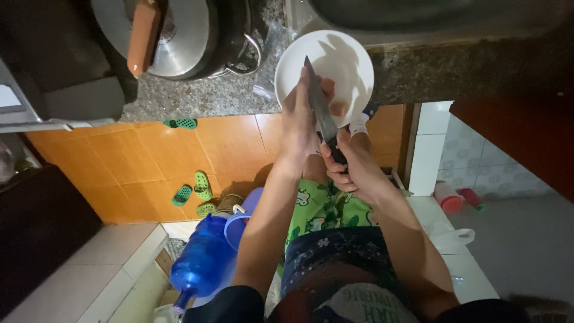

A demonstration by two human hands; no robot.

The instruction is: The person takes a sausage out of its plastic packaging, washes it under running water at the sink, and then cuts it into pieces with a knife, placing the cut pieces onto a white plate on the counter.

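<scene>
Fingers of the right hand (353,164) wrap a kitchen knife (321,110) by its dark handle; the left hand (299,119) curls around something hidden beside the blade, over a white plate (353,57) on the speckled granite counter (197,96). Below, orange floor tiles (137,161) and green slippers (202,185).

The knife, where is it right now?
In the head view, the knife is centre frame, handle gripped by the right hand, blade pointing up over the white plate beside the left hand.
</scene>
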